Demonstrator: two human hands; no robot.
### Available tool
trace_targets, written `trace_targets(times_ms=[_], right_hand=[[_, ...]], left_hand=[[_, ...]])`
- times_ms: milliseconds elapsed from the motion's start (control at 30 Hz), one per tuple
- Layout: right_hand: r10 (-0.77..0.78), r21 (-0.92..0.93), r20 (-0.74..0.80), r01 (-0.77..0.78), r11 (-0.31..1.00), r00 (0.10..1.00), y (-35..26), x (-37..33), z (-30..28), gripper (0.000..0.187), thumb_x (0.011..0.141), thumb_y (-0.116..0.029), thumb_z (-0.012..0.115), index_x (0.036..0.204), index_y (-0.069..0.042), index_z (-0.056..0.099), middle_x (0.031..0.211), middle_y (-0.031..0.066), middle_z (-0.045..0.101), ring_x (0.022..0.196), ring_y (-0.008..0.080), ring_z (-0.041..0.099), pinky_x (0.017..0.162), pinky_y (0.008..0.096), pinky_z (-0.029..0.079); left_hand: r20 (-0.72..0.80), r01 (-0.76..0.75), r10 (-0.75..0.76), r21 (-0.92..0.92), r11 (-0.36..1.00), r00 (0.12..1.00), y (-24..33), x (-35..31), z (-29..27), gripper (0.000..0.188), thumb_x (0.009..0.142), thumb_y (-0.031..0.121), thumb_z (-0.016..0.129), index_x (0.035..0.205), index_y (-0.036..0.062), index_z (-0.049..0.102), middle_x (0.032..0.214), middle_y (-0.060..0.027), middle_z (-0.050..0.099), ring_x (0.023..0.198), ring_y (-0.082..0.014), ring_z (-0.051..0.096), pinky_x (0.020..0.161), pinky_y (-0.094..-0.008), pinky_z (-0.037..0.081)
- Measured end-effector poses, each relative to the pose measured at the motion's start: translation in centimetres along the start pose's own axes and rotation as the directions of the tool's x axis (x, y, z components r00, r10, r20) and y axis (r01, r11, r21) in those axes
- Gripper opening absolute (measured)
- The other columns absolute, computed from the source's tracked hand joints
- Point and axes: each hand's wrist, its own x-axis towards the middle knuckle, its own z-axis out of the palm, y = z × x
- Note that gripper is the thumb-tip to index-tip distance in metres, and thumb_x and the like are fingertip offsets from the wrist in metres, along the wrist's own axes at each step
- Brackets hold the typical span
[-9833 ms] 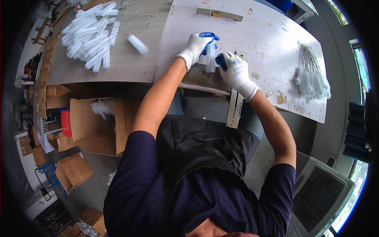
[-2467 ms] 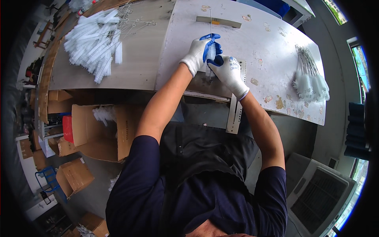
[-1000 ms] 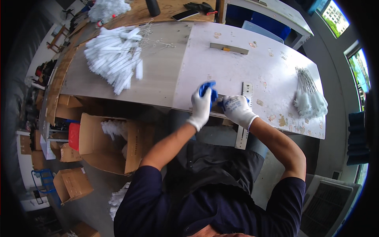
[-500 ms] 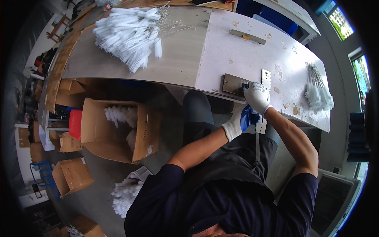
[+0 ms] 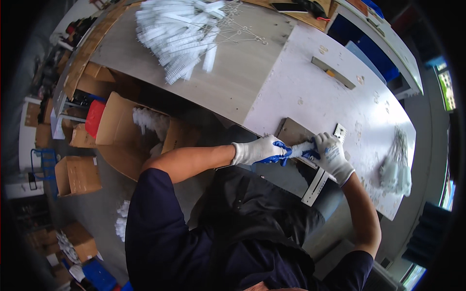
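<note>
My left hand (image 5: 262,150), in a white glove with a blue palm, is closed on one end of a white bristle brush (image 5: 301,149). My right hand (image 5: 333,156), gloved the same way, has its fingers closed around the brush's other end. The brush lies level between both hands, over the table's front edge. Just behind it sits a flat metal block (image 5: 292,132). A perforated metal strip (image 5: 315,186) passes beneath my right hand and juts out past the edge toward my lap.
A heap of white brushes (image 5: 179,39) with wire loops covers the table's left part. A smaller brush bundle (image 5: 396,167) lies at the right end. Farther back is a metal bar (image 5: 333,72). An open cardboard box (image 5: 116,126) holding brushes stands below, left.
My left hand has moved up and left from beside the strip, and a white brush now shows stretched between both hands. The whole view has turned and shifted.
</note>
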Motion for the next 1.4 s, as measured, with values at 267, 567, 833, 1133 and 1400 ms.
trace_targets(times_ms=[267,567,833,1133,1400], right_hand=[[0.266,0.163,-0.072,-0.252,0.954,0.961,-1.9,-0.2,3.7,0.040,0.074,-0.030,0.077,0.100,-0.004,0.063,0.090,0.0142,0.067,0.087,0.0333,0.067,0.078,0.0462,0.053],[0.556,0.270,-0.012,-0.533,0.802,0.831,-4.3,0.7,3.3,0.033,0.085,-0.034,0.072,0.100,-0.006,0.066,0.091,0.0176,0.072,0.092,0.0355,0.069,0.084,0.0472,0.053],[0.510,0.228,0.038,-0.505,0.833,0.859,-3.5,0.7,3.3,0.034,0.087,-0.037,0.070,0.098,-0.006,0.064,0.093,0.0151,0.073,0.090,0.0324,0.071,0.079,0.0443,0.054],[0.368,0.319,-0.183,-0.299,0.899,0.912,-1.8,-1.8,5.0,0.033,0.077,-0.031,0.077,0.093,-0.007,0.062,0.092,0.0135,0.070,0.088,0.0329,0.070,0.076,0.0452,0.054],[0.439,0.295,-0.207,-0.372,0.880,0.874,-2.5,0.4,5.0,0.036,0.081,-0.039,0.075,0.092,-0.006,0.064,0.081,0.0138,0.070,0.075,0.0336,0.070,0.070,0.0450,0.055]], left_hand=[[-0.066,-0.170,0.657,0.942,0.290,0.751,2.4,-2.4,-1.4,0.024,0.091,0.023,0.069,0.109,0.0074,0.070,0.094,-0.0129,0.071,0.081,-0.0303,0.068,0.073,-0.0395,0.053],[-0.773,-0.428,0.209,-0.089,0.899,0.599,-2.6,-1.9,3.6,0.032,0.107,0.012,0.049,0.135,0.0016,0.060,0.117,-0.0084,0.070,0.094,-0.0155,0.070,0.078,-0.0316,0.058],[-0.858,-0.709,-0.069,-0.464,0.531,0.509,3.4,9.2,1.6,0.032,0.101,0.012,0.050,0.129,0.0061,0.064,0.076,-0.0036,0.055,0.063,-0.0161,0.058,0.061,-0.0336,0.054],[-0.725,-0.364,0.051,-0.281,0.888,0.687,7.6,17.7,3.0,0.013,0.089,0.009,0.058,0.083,0.0058,0.068,0.060,0.0014,0.051,0.049,-0.0114,0.048,0.046,-0.0309,0.039],[-0.681,-0.366,0.189,-0.125,0.922,0.707,8.0,17.0,1.6,0.027,0.096,0.014,0.053,0.110,0.0029,0.073,0.066,-0.0033,0.059,0.052,-0.0131,0.054,0.049,-0.0324,0.047]])
